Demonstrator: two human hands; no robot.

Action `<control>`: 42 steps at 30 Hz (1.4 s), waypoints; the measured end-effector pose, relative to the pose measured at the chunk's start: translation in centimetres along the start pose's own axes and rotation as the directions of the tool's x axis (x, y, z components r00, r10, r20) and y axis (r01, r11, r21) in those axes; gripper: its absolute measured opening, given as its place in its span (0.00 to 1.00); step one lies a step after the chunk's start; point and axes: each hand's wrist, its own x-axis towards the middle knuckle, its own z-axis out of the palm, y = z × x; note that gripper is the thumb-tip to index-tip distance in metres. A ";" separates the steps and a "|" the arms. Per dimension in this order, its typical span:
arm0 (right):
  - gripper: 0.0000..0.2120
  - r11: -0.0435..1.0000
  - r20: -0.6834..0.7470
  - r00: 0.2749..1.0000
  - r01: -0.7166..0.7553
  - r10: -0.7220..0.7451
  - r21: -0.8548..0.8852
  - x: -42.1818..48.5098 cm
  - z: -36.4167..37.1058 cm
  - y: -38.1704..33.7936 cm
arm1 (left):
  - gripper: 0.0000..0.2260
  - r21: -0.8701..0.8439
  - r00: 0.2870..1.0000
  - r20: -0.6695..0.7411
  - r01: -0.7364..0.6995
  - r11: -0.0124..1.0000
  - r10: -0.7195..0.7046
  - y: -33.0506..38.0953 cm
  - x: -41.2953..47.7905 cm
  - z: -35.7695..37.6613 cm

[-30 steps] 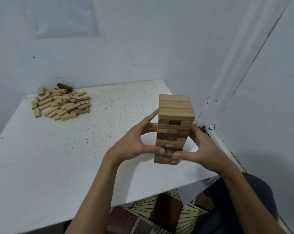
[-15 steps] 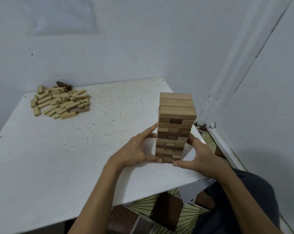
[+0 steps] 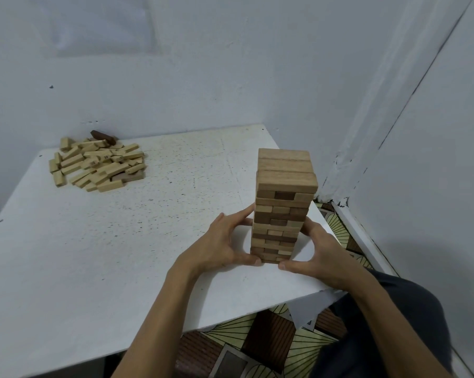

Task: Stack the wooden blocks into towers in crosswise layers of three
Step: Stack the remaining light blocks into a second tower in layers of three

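Observation:
A tall tower of wooden blocks (image 3: 283, 203) stands upright near the right front corner of the white table (image 3: 121, 255), built in crosswise layers of light and dark wood. My left hand (image 3: 219, 246) presses against the tower's lower left side, thumb at its base. My right hand (image 3: 320, 255) cups the lower right side, thumb at the front bottom corner. Together they hold the tower's base between them. A loose pile of wooden blocks (image 3: 96, 162) lies at the far left of the table.
A dark brown block (image 3: 102, 136) rests at the back of the pile against the wall. Walls close in behind and to the right of the table. Patterned floor (image 3: 257, 339) shows past the table's front edge, and my dark-clothed knee (image 3: 410, 309) is beside it.
Both hands have slid down the tower's sides from its middle to its base. The tower still stands upright in the same spot.

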 end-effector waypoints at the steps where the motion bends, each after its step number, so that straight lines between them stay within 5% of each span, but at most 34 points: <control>1: 0.49 1.000 -0.003 1.000 0.002 -0.002 -0.001 0.0 0.0 0.0 | 0.42 0.003 1.000 0.004 -0.008 1.000 0.008 0.0 0.0 0.0; 11: 0.50 0.998 -0.006 1.000 -0.015 0.015 -0.055 -0.4 0.1 -0.5 | 0.42 0.048 0.999 0.020 -0.030 0.998 0.029 0.5 -0.4 -0.3; 14: 0.47 0.994 -0.119 0.993 -0.001 -0.011 -0.107 -1.4 0.4 -0.5 | 0.42 0.122 0.999 -0.039 -0.014 0.992 0.018 0.5 -1.1 -0.1; 20: 0.13 0.962 -0.503 0.860 -0.059 -0.087 -0.268 -6.7 3.1 -0.1 | 0.36 0.359 0.976 -0.212 0.024 0.933 0.057 -0.2 -6.0 0.5; 24: 0.05 0.937 -0.444 0.857 0.113 -0.260 -0.329 -9.2 6.7 -1.6 | 0.28 0.372 0.963 -0.248 -0.003 0.928 0.103 -0.9 -10.2 1.2; 32: 0.11 0.944 -0.275 0.904 0.301 -0.327 -0.136 -5.9 11.6 -10.7 | 0.24 0.374 0.923 -0.382 0.119 0.920 0.036 -1.9 -15.8 -0.7; 42: 0.15 0.912 -0.192 0.892 0.397 -0.409 -0.099 9.9 14.5 -22.3 | 0.14 0.293 0.739 -0.673 0.321 0.900 -0.045 -5.3 -13.8 -13.6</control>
